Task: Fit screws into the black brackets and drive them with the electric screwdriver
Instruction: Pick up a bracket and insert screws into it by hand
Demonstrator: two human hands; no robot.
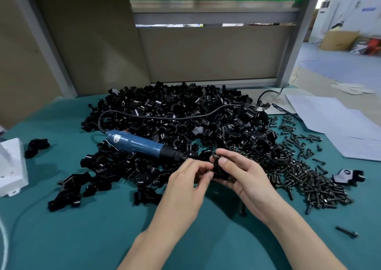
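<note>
Above the teal table [103,238], in front of the big heap of black brackets [175,115], both hands met around a single bracket [219,167]. The right hand [241,179] cradled it from beneath, fingers curled about it and thumb pressed on its face. The left hand [185,179] had its fingertips pinched close at the bracket's near edge, apparently on a small screw, though the part was too dark and blurred to be sure. The electric screwdriver [142,143] lay unheld on the heap, its tip just beside the hands and its cord [165,116] looped across the brackets. Loose screws [305,174] were scattered to the right. The risk from here, as I judged it, was a screw seated crooked or only lightly: it could drop into the pile when one hand let go to reach for the driver, or cross-thread once driven.
</note>
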